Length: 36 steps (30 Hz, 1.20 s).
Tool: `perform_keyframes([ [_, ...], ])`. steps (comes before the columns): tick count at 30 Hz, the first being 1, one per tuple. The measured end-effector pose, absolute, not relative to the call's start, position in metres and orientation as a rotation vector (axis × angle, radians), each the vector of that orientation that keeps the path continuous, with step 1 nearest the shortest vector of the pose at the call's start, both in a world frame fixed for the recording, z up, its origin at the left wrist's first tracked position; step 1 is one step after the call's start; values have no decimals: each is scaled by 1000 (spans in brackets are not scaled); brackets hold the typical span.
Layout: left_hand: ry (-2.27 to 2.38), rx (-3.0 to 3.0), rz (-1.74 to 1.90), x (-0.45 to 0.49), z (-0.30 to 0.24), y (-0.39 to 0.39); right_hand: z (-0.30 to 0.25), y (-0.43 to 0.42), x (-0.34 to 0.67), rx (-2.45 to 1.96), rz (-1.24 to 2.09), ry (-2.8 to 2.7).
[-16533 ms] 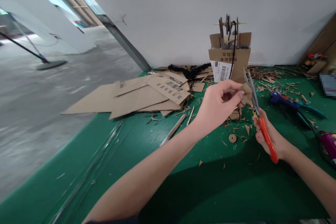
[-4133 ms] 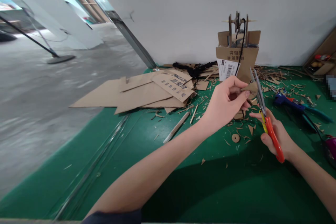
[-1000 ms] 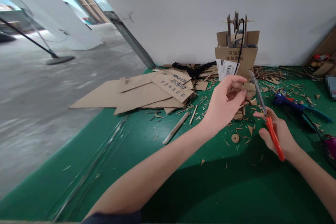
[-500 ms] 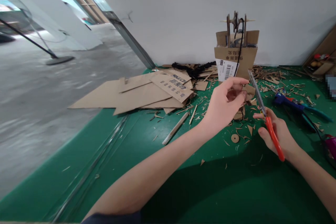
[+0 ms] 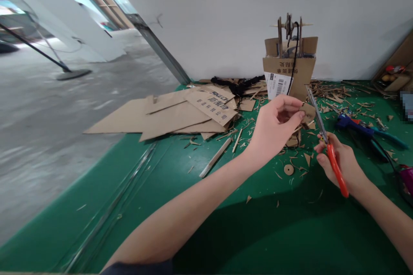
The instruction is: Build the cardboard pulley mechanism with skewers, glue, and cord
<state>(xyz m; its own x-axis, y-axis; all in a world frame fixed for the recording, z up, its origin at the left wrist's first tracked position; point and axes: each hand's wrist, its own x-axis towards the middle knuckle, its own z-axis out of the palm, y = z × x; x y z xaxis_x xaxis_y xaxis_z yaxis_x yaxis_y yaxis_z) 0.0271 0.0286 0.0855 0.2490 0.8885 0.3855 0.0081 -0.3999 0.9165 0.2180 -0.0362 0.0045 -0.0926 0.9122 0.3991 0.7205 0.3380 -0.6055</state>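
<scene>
Between the thumb and fingers of my left hand (image 5: 277, 120) is pinched a small piece of cardboard (image 5: 309, 112). My right hand (image 5: 343, 163) grips red-handled scissors (image 5: 335, 169), their blades pointing up and away. The blades stand right beside the cardboard piece's right edge; whether they touch it I cannot tell. Below the hands, a small round cardboard disc (image 5: 288, 169) with a centre hole lies on the green table (image 5: 180, 206). Behind them stands a cardboard box (image 5: 303, 71) carrying a wheel (image 5: 288, 25) on a stick axle between two uprights, a black cord hanging down.
Flat cardboard sheets (image 5: 174, 118) are stacked at the table's back left, with black material (image 5: 238, 86) behind. A wooden stick (image 5: 215, 157) lies in front of them. Cardboard scraps litter the back right, near a blue glue gun (image 5: 351, 123). A fan base (image 5: 74, 74) stands on the floor.
My left hand has turned the cardboard piece slightly, so more of it shows beside the blades. The fingers of my right hand have curled in a little around the scissors.
</scene>
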Motion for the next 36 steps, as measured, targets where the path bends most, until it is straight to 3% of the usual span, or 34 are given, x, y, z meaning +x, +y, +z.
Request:
perform_keyframes([
  [16, 876, 1597, 1293, 27, 87, 27, 10, -37, 217, -1612, 319, -1774],
  [26, 836, 1431, 1268, 29, 88, 27, 10, -40, 217, -1387, 550, -1808],
  [36, 803, 1380, 1290, 30, 86, 26, 10, -39, 216, -1373, 539, -1818],
])
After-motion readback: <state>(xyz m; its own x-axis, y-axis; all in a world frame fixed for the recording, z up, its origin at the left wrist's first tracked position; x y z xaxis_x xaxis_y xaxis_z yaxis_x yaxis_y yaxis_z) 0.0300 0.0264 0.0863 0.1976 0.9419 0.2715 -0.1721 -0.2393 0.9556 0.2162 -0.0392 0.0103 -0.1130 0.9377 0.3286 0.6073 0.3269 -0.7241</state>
